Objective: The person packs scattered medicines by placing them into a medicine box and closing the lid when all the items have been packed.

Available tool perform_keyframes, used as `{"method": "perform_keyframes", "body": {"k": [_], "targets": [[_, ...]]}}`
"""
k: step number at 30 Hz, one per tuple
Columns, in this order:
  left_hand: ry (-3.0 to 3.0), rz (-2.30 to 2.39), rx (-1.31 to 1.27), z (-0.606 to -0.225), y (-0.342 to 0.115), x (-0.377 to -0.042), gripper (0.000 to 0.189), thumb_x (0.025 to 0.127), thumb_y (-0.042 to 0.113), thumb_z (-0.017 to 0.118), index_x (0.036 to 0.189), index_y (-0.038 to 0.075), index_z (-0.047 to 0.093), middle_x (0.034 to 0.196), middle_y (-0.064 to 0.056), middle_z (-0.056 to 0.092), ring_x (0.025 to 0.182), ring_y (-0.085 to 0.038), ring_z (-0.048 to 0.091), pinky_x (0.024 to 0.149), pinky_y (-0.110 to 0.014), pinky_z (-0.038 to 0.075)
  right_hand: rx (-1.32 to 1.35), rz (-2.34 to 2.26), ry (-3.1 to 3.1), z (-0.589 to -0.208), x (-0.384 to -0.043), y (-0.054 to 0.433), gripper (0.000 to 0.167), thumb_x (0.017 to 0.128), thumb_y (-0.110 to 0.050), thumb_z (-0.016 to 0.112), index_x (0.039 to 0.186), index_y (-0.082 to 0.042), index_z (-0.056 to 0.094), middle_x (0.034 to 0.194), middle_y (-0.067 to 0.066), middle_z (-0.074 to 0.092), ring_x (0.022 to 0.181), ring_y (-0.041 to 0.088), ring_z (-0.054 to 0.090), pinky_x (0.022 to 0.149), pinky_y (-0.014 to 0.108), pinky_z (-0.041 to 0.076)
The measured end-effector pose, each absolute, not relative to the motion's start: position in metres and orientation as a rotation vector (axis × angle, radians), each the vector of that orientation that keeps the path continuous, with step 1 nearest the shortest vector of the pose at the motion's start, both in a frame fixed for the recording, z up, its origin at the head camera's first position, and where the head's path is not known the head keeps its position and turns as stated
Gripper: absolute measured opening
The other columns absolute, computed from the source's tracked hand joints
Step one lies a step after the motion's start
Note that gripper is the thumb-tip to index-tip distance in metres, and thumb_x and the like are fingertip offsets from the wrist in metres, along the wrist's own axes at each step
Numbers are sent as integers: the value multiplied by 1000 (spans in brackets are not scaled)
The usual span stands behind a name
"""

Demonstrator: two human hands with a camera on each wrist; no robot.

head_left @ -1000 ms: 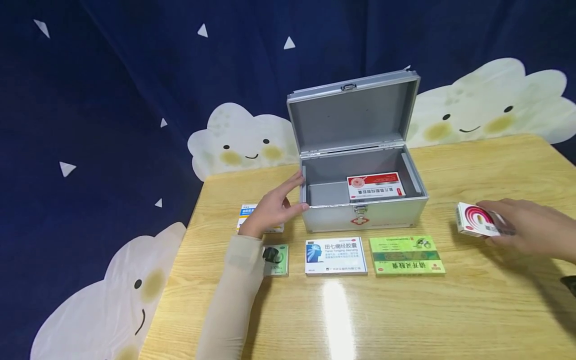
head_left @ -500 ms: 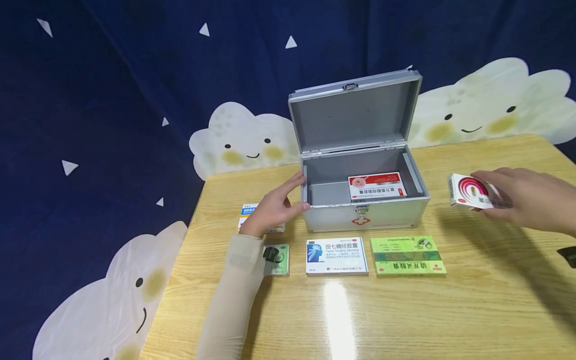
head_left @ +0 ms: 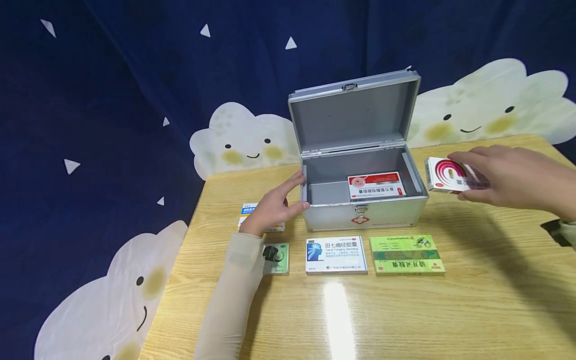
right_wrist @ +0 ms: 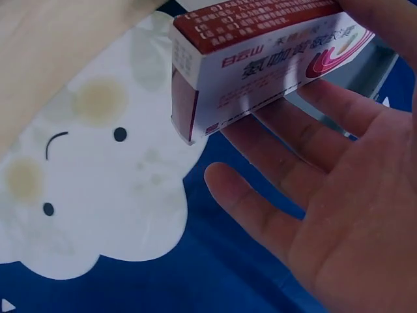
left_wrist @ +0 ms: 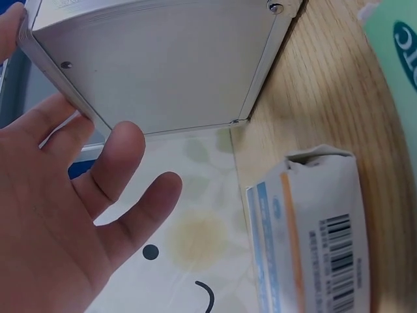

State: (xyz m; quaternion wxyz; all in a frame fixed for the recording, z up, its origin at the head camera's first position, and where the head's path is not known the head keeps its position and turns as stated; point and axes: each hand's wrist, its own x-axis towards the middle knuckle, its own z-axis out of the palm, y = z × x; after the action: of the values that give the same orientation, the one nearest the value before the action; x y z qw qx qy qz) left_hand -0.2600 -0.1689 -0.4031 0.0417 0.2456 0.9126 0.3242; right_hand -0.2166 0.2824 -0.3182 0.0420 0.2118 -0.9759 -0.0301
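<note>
My right hand (head_left: 517, 177) pinches a white medicine box (head_left: 443, 175) with pink-red rings, held above the table just right of the silver first-aid case (head_left: 333, 218). In the right wrist view this medicine box (right_wrist: 260, 81) shows a dark red side; the thumb is at one edge and fingers at the other. My left hand (head_left: 271, 212) rests on the case's left rim, thumb at the front corner. Its remaining fingers are loosely extended in the left wrist view. The case's lid stands raised, and a red-and-white medicine box (head_left: 375, 187) lies inside on the right.
In front of the case lie a white-and-blue medicine box (head_left: 336, 255) and a yellow-green one (head_left: 407, 255). A green box (head_left: 281, 265) and a blue-white-orange box (left_wrist: 326, 241) sit near the left arm, partly covered in the head view. Behind the table (head_left: 382, 320) hangs a dark blue curtain.
My right hand has lifted the ringed medicine box and carried it left and toward the back, close to the case's right side. The left hand stays on the rim.
</note>
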Motion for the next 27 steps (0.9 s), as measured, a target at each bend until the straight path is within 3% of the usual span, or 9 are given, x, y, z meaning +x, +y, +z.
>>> {"method": "perform_keyframes", "body": {"k": [10,23,27], "targets": [[2787,997,750,-402,-168,-261,72,91,51,63,155,33,33,165,23,18,53,-15,43,58,-28,47,764,-15,-2932,-299,-231,256,74,74,-39,84,133,-4,57,106,15,69,87,27,63,74,50,52],[2783,1050,768,-408,-168,-261,71,91,51,64,154,36,34,164,24,19,56,-15,43,59,-28,46,813,92,-3061,-286,-263,211,74,81,-37,78,140,-3,51,110,15,67,91,25,60,80,50,51],[2783,1054,760,-408,-169,-261,71,91,51,64,154,36,34,164,24,19,55,-15,42,59,-28,46,822,128,-3100,-284,-273,196,74,81,-34,77,141,-1,49,119,21,66,98,30,62,88,53,51]]}}
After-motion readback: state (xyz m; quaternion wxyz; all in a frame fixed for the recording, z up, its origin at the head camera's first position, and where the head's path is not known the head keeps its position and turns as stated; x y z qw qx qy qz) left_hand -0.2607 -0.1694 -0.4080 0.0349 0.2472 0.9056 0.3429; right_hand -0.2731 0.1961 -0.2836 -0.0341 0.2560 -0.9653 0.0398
